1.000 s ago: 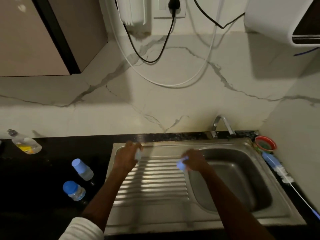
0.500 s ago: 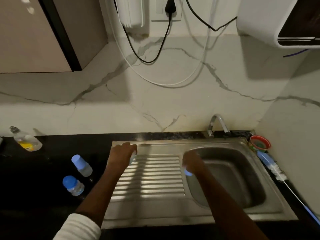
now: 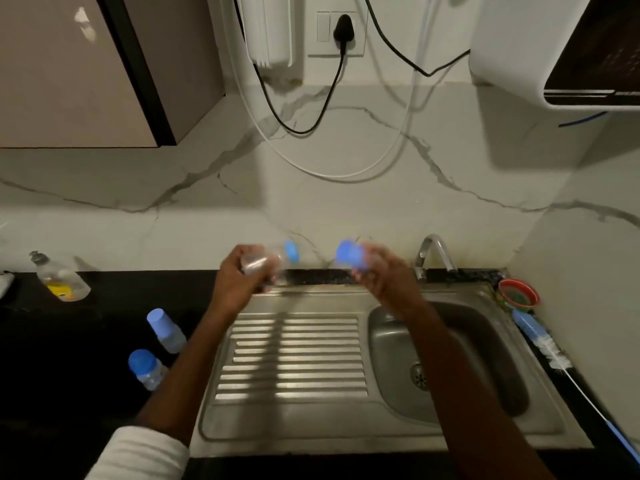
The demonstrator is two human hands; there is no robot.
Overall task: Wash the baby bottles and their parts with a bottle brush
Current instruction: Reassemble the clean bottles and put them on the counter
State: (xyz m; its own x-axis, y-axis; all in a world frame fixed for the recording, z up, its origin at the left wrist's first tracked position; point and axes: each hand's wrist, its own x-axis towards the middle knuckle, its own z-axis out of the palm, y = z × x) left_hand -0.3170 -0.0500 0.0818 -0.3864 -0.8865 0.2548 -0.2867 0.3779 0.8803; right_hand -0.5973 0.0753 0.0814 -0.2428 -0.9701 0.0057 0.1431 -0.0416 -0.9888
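The fingers of the left hand (image 3: 242,278) are curled round a clear plastic baby bottle (image 3: 261,263) with a blue collar, held on its side above the back rim of the stainless steel sink unit (image 3: 381,427). The fingers of the right hand (image 3: 379,271) are closed on a blue domed plastic cap (image 3: 349,252). Bottle and cap are held apart, both blurred, which suggests the cap is off so the parts can be washed separately.

2 more capped clear bottles (image 3: 166,329) (image 3: 145,368) are seen on the black counter just left of the sink unit, probably waiting their turn. A clear soap bottle with yellow liquid (image 3: 60,280) is placed further left of it. The long bottle brush with a blue handle and white bristles (image 3: 543,344) is laid along the sink unit's right edge, untouched, near a small red-rimmed bowl (image 3: 518,294). The chrome tap (image 3: 434,252) stands behind the basin; no running water is visible.
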